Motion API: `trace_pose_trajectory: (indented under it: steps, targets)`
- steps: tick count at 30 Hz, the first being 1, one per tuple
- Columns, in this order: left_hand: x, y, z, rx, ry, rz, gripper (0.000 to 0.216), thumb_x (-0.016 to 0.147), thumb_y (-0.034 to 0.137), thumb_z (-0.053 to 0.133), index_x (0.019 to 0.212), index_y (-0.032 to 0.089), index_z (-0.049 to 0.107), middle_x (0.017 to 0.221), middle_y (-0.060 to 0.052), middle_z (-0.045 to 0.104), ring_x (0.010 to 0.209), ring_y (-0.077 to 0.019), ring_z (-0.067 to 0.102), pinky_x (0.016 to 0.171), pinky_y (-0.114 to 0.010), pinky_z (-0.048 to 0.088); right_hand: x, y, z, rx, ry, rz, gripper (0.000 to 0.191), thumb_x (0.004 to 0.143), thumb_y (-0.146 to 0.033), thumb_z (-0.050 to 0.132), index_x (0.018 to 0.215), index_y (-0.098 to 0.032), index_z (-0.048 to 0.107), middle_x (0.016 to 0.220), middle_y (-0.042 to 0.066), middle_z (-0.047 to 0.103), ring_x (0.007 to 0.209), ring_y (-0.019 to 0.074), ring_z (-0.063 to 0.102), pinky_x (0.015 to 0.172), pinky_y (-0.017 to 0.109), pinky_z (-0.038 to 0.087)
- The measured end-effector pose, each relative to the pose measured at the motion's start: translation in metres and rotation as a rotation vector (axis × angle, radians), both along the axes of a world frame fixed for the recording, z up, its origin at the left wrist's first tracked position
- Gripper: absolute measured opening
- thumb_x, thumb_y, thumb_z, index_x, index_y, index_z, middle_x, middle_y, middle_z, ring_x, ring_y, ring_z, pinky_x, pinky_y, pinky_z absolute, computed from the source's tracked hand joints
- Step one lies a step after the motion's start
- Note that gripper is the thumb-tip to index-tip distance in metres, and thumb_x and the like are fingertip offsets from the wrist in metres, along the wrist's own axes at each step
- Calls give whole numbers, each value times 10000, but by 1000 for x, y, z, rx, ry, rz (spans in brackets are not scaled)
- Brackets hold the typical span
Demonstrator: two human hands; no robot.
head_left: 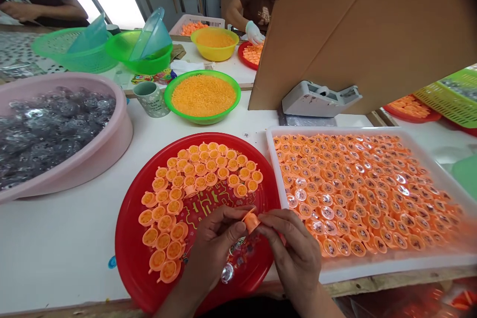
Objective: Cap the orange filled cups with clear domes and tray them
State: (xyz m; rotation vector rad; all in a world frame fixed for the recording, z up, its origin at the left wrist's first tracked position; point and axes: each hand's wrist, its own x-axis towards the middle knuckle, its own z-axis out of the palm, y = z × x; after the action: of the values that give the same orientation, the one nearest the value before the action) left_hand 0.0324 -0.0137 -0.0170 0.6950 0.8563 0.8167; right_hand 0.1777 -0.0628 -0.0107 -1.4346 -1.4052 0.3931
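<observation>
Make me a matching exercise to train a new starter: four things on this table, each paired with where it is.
Things:
1. Clear plastic pieces
2. Orange granules
3. Orange cap
4. Mug

Places:
A. In a green bowl
B. In a pink basin
C. Between that basin and that bowl
D. Pinched between the left hand and right hand, above a red plate

Pairs: 1-B, 2-A, 3-D, 4-C
</observation>
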Motion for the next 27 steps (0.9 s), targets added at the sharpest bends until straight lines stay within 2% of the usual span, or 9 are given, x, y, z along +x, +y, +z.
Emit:
trace_pose_trajectory:
  steps: [5, 11, 16, 19, 23, 27]
  targets:
    - [8, -12, -4, 30, 46, 130, 117, 796, 263, 751, 897, 205, 734, 1030, -53, 732, 978, -203, 666, 899, -295, 530, -9, -6, -2, 46, -32, -121, 219, 828, -182, 723, 1040, -189, 672, 919, 48, 711, 856, 175, 674, 765, 268, 573]
    - [15, -19, -4, 37, 78, 199, 142, 776, 289, 768, 886, 203, 738, 930, -37, 745, 895, -188, 679, 851, -282, 547, -17, -10, 0, 106, -30, -130, 319, 823, -67, 686, 1114, -197, 671, 958, 62, 721, 874, 178, 679, 764, 283, 595]
    - [20, -20, 1, 1, 71, 265, 120, 786, 306, 753, 813, 194, 723, 808, -13, 734, 798, -163, 674, 745, -236, 542, -19, -10, 1, 147, -82, -74, 420, 806, 10, 655, 1179, -182, 644, 1016, 91, 701, 958, 206, 656, 820, 337, 582]
    - [20, -22, 0, 15, 94, 270, 119, 794, 307, 743, 815, 193, 715, 813, -13, 732, 796, -166, 670, 763, -255, 542, -17, -10, -2, 126, -89, -54, 403, 815, -1, 651, 1174, -183, 637, 1033, 88, 699, 979, 209, 652, 838, 342, 574]
    - [19, -25, -2, 58, 169, 250, 172, 783, 324, 749, 869, 177, 723, 886, -50, 739, 805, -189, 676, 786, -295, 552, -13, -12, -6, 72, -65, -130, 301, 825, -92, 695, 1105, -194, 650, 987, 59, 714, 927, 188, 671, 814, 298, 579]
    - [18, -24, -2, 97, 178, 200, 147, 808, 313, 726, 874, 182, 712, 942, -58, 736, 807, -179, 675, 786, -285, 555, -10, -13, -7, 90, -69, -105, 301, 826, -77, 685, 1102, -196, 661, 995, 67, 715, 937, 191, 674, 809, 299, 587]
